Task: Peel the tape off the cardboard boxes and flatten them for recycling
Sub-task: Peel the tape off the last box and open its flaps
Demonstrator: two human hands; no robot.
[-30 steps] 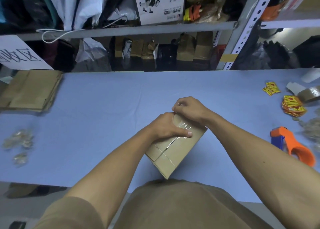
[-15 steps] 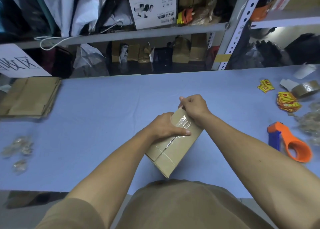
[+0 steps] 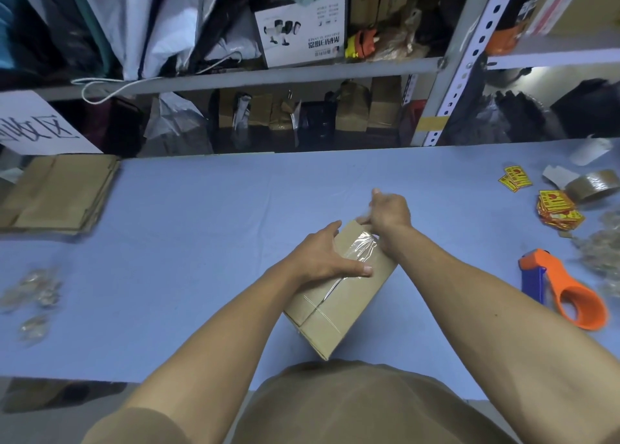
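Holding down a small cardboard box (image 3: pixel 339 296) with the left hand (image 3: pixel 318 259), fingers wrapped over its far-left side and thumb stretched flat across the top, right on the clear tape (image 3: pixel 359 247) that runs along the flap seam. The box sits tilted in the middle of the blue worktop (image 3: pixel 208 229), close to the person's body, one corner pointing back toward them. The right hand (image 3: pixel 389 212) is at the far end of the box, a bit motion-blurred, fingers bunched together and pinching what looks like the loose end of that tape, which is crinkled and lifted off the cardboard just below the hand. Can't really make out exactly how much of the strip is free because of the blur. Off to the left at the back edge of the worktop is a stack of flattened cardboard (image 3: pixel 57 192), and nearer the front left a few crumpled balls of clear tape (image 3: pixel 33 289). On the right side there's an orange tape dispenser (image 3: pixel 567 289) with a blue part, a brown tape roll (image 3: pixel 593 185) further back, and some yellow-and-red stickers (image 3: pixel 557 207) in a loose pile between them, with a couple more (image 3: pixel 515 178) lying apart. Behind the worktop is a metal shelf (image 3: pixel 268 74) crammed with bags and boxes, including a white printed box (image 3: pixel 302 31).
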